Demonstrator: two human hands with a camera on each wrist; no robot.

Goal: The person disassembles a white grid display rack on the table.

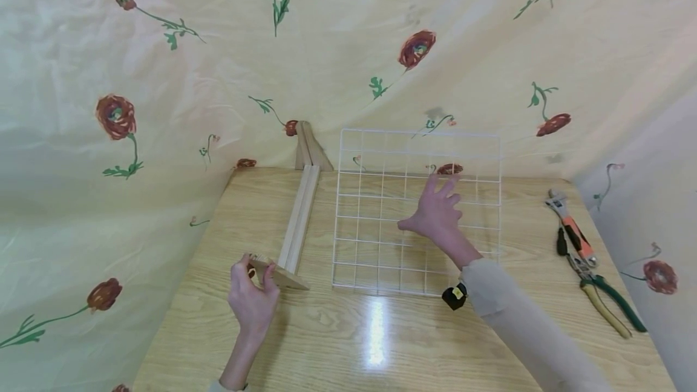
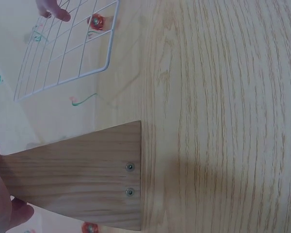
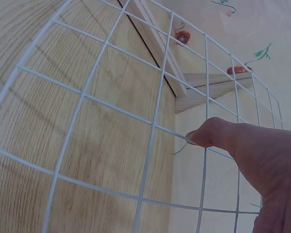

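Note:
Pinched by its narrow top in my left hand (image 1: pixel 255 301) is the near end board of a wooden stand (image 1: pixel 288 277). Two screw heads show in this tapered end board (image 2: pixel 72 177), whose wide edge is down by the table. A pale double rail (image 1: pixel 301 216) runs back to a similar far end piece (image 1: pixel 314 147). My right hand (image 1: pixel 435 213) lies against a white wire grid (image 1: pixel 379 244) with its fingers spread. In the right wrist view the thumb (image 3: pixel 211 133) touches a wire, while the other fingertips are hidden. The grid stands tilted.
A black tape measure (image 1: pixel 454 297) is by the grid's lower right edge. Farther right on the wooden table (image 1: pixel 337 343) lie an orange-handled adjustable wrench (image 1: pixel 574 231) and green-and-yellow pliers (image 1: pixel 604 301). Flowered cloth (image 1: pixel 327 65) hangs behind the table.

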